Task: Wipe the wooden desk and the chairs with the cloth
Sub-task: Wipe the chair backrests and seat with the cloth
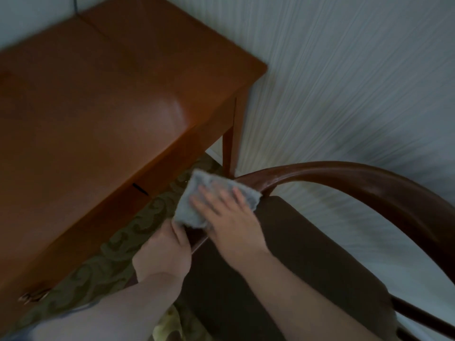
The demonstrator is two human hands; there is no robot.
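Hiding chair (332,173) rail: cloth (197,200), hands.

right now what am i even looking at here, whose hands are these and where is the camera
There is no machine here. The single picture comes from a wide-angle camera worn on a person's head, looking forward and down, so the two bare arms reaching in from the bottom are that person's own.

The right hand lies flat, fingers straight, pressing a light grey cloth onto the dark curved wooden armrest of a chair. The left hand grips the armrest's near end, at the cloth's lower edge. The chair has a dark brown seat cushion.

To the left stands the reddish-brown wooden desk. Between them is green patterned carpet; behind is a pale striped wall. The picture is blurred.
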